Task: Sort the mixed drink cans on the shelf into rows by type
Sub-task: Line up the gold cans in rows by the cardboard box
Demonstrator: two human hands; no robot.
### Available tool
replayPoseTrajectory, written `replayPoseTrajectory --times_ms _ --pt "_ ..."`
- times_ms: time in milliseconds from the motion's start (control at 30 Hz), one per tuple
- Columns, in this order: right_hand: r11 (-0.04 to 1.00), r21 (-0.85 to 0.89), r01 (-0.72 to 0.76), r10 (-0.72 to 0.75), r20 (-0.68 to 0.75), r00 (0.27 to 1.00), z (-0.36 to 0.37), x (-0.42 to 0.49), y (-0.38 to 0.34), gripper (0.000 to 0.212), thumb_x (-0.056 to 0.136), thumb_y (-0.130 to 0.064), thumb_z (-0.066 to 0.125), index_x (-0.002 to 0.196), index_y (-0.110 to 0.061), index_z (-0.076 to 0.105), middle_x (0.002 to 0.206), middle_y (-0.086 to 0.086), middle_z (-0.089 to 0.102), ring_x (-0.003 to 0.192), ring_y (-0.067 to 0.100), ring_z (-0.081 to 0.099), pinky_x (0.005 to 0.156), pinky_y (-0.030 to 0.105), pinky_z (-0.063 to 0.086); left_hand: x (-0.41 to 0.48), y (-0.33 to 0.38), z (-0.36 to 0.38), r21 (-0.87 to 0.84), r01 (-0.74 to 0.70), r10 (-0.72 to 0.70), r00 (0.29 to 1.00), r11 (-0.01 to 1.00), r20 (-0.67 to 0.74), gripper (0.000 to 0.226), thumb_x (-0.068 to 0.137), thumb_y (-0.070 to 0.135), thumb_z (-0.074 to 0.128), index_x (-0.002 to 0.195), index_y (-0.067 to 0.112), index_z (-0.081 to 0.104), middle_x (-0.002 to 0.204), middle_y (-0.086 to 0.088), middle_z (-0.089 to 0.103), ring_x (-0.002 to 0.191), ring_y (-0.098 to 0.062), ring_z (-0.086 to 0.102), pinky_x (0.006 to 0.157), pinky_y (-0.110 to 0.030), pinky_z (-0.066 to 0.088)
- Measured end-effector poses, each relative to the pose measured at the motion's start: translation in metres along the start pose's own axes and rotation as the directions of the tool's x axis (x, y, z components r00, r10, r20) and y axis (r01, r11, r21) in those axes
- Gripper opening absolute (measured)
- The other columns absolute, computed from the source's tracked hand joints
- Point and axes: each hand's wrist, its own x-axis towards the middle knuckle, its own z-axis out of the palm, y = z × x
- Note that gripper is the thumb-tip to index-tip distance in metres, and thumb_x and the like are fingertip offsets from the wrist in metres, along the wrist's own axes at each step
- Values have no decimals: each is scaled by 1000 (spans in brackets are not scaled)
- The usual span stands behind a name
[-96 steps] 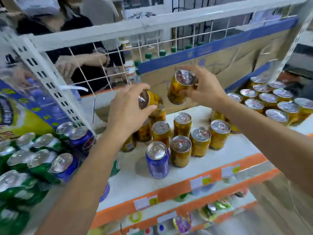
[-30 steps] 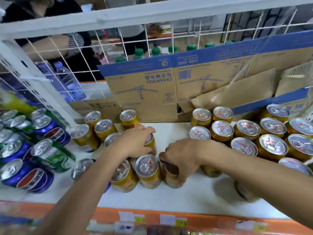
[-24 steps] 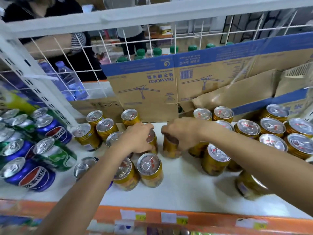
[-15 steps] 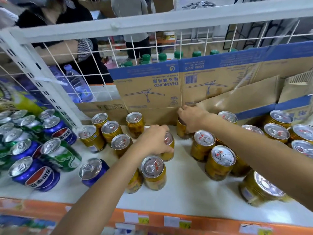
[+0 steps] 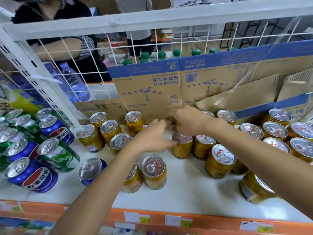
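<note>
Left hand (image 5: 150, 138) has lifted off the gold can (image 5: 182, 148): fingers spread, thumb at the can's side; right hand (image 5: 188, 121) still just behind the can at the carton (image 5: 149, 85); blurred, grip can't be told.

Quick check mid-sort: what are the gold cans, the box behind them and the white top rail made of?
Gold cans: metal, by the bright silver pull-tab lids; glossy gold printed sides.
Box: brown cardboard, matte, creased, with a blue printed band.
White top rail: probably painted metal, with a smooth, even coat.
</note>
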Motion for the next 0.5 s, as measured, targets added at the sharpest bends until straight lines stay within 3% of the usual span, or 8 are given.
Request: replayPoseTrajectory --times_ms 133,267,400,500 --pt "976 156 149 -172 143 975 -4 -13 -39 63 81 -47 67 133 -18 45 123 6 58 114 25 53 92 34 45 -51 -23 -29 299 -4 -14 998 954 58 67 81 54 63 137 25 42 136 2 47 125 -16 44 97 -28 36" --pt "941 165 294 -336 378 863 11 -17 -72 86 74 -44 76 143 -17 32 136 7 46 123 24 46 99 32 41 -90 -41 -21 510 -4 -124 968 860 217 68 73 59 65 128 25 44 123 3 53 113 -19 51 88 -33 46" --pt "933 68 353 -346 437 830 26 -12 -86 66 75 -37 75 128 -13 44 116 9 56 104 27 55 80 33 48 -95 -45 -3 565 34 -162 971 825 178 59 76 51 66 120 21 40 117 -2 50 108 -25 53 66 -30 36" --pt "939 34 343 -328 390 860 23 -1 -77 57 75 -32 73 124 -15 49 115 8 59 105 28 55 85 40 50 -92 -49 -2 514 52 -113 990 856 88 57 69 51 68 112 23 44 110 0 55 104 -26 55 73 -34 46"
